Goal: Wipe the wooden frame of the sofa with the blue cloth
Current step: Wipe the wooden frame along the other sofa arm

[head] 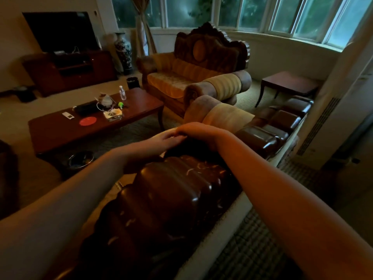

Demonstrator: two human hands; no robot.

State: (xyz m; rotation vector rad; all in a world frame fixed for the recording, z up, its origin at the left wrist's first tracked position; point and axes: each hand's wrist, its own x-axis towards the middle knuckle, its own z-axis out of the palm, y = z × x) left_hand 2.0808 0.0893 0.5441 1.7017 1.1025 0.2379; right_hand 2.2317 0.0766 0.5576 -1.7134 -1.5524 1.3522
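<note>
I'm watching both hands meeting on the wooden frame (177,184), the sofa's carved back rail. Left hand (165,138) is lying flat, fingers straight. Right hand (198,131) is curling downward; what it grips, I cannot tell. Blue cloth not visible. Rail's long axis is running near-left to far-right. Risk, judging: cloth bunching, skipping the grooves.

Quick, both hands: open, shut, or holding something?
Left hand: open, fingers resting flat on the dark carved wooden sofa frame.
Right hand: cannot tell.

hands — left (165,138) and right (198,131) | together atop carved wooden frame (173,190) — dim room
</note>
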